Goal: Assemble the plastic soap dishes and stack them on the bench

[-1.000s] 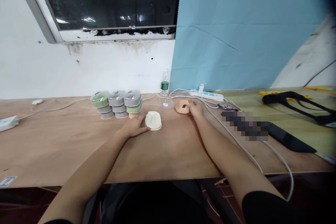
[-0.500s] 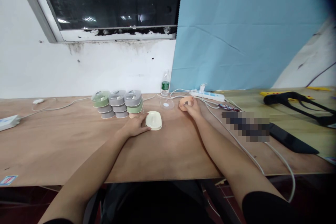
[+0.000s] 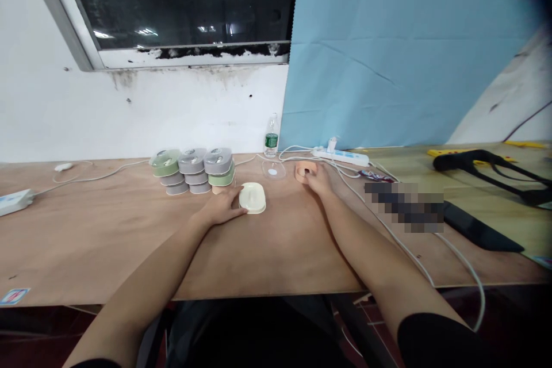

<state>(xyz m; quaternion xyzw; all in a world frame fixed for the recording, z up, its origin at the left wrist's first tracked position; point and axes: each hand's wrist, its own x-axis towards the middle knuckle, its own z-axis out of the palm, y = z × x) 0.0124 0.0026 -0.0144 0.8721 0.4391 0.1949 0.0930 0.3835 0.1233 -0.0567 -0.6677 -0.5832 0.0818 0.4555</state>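
My left hand (image 3: 222, 205) has its thumb and fingers around the left end of a shallow cream-coloured plastic piece (image 3: 252, 198) with rounded corners, lying on the wooden table. To the right and a little farther off, my right hand (image 3: 319, 179) grips a peach-coloured oval container (image 3: 305, 172) by its near right side; part of it is hidden by the fingers. Between them, farther back, lies a clear lid (image 3: 275, 169) with a white spot. Left of my left hand stand stacked oval containers with clear lids, a green one (image 3: 165, 169) and purple-grey ones (image 3: 193, 162) among them.
A bottle with a green label (image 3: 271, 139) stands against the wall. Behind my right hand lies a white power strip (image 3: 345, 156) with cables across the table (image 3: 276, 253). A black frame-like object (image 3: 478, 164) and a dark flat object (image 3: 480, 229) are at the right.
The peach-coloured container has tilted slightly in my right hand and sits flatter and a touch lower. My left hand and the cream-coloured piece have stayed put.
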